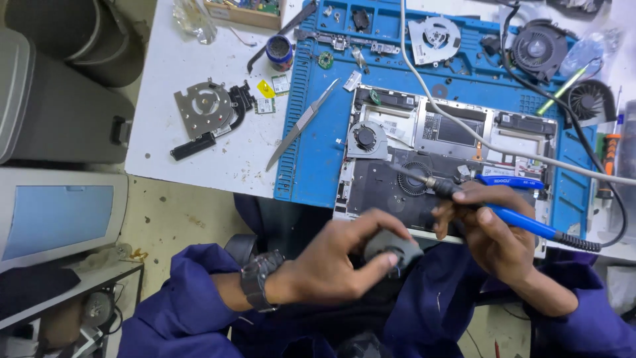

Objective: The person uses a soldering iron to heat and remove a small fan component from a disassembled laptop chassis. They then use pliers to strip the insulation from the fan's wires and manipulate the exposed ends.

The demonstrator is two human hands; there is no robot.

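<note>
Left hand [331, 258] is gripping a small grey fan [392, 248], thumb over the top, fingers wrapped under it, holding it in front of the body just below the near edge of the laptop [397, 192]. Right hand [487, 222] is closing around a blue-handled soldering iron [510, 215], its tip [404, 171] pointing left over the laptop's black fan [414, 179]. The laptop is lying opened on a blue mat [318, 152]. Tweezers [301, 126] are lying on the mat's left edge. A grey cable [464, 129] is crossing the laptop. Loose fans [434, 40] are sitting at the mat's far side.
</note>
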